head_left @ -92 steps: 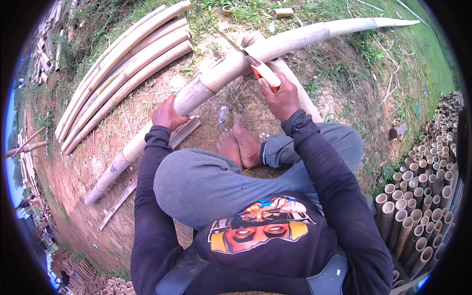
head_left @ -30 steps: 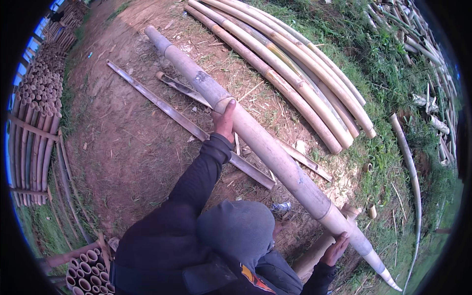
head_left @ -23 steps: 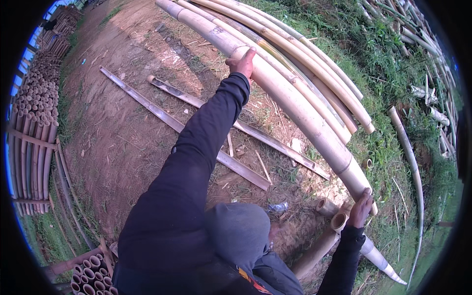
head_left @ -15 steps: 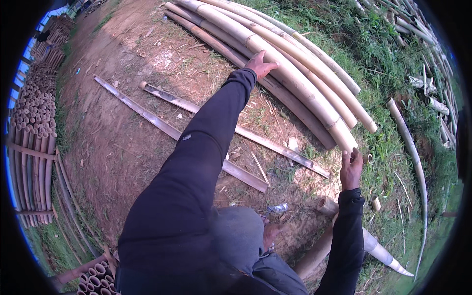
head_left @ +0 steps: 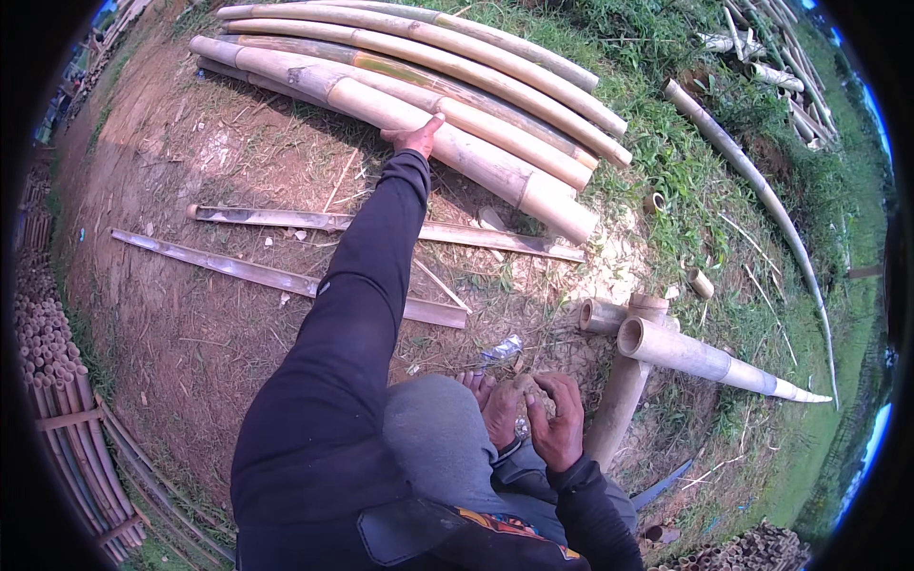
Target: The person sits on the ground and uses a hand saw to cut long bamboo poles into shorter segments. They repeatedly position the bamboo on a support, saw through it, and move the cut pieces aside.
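My left hand (head_left: 414,137) is on the near side of a thick pale bamboo pole (head_left: 371,103), at the front of a bundle. Its thumb lies against the pole's top and the fingers reach along the lower side, partly hidden. Held low in front of my knee, my right hand (head_left: 560,419) is loosely curled, with the thumb apart from the fingers and nothing visible in it. Bare feet (head_left: 500,414) show just beside it. More bamboo poles (head_left: 495,71) lie side by side behind the held one.
Two split bamboo lengths (head_left: 257,271) lie on the dirt at left. On the right, a tapering bamboo pole (head_left: 690,357) rests across a bamboo post (head_left: 617,409). A long curved pole (head_left: 762,190) lies on grass. Stacked bamboo (head_left: 76,428) stands far left; a crumpled wrapper (head_left: 502,348) lies near my feet.
My right hand has left the thick pole's end and dropped back near my feet. My left hand has shifted its hold along the pole. The view has turned rightward.
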Demonstrator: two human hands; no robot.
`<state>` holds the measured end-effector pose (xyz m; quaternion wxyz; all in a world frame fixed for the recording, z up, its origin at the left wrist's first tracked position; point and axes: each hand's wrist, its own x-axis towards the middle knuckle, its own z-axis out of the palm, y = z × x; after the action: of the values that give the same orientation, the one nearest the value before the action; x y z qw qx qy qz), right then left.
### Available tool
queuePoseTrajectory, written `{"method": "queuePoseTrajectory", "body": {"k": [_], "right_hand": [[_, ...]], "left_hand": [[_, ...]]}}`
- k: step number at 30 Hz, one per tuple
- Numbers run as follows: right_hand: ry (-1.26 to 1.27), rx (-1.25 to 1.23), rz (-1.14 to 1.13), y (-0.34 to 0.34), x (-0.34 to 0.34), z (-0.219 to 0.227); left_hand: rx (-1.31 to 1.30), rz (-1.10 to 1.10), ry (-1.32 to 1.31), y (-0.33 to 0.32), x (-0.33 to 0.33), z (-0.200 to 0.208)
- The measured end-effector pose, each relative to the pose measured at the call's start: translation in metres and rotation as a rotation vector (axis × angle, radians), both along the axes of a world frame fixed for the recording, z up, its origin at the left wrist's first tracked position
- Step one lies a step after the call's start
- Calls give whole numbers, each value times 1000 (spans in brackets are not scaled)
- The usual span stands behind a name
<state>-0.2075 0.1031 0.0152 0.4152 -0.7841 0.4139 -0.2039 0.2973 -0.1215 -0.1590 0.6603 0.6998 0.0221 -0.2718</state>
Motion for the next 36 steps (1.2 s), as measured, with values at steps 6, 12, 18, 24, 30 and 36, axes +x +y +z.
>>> {"method": "queuePoseTrajectory", "body": {"k": [6,12,18,24,30,36], "right_hand": [[81,134,-93,37,-33,-8],[116,187,-170,28,-39,-12],[64,153,-125,34,-27,-19],[143,140,-95,46,-40,-23],[159,130,-96,48,-45,-28],[187,167,-93,48,-47,-36]], "left_hand": [[159,79,-85,-18,-2,25],[845,-616,-810,-30,36,74],[710,-685,-1010,5,17,55],[698,-660,-945,14,-17,53],[678,-630,-913,19,-26,36],[567,-640,-971,30,-35,16]]}}
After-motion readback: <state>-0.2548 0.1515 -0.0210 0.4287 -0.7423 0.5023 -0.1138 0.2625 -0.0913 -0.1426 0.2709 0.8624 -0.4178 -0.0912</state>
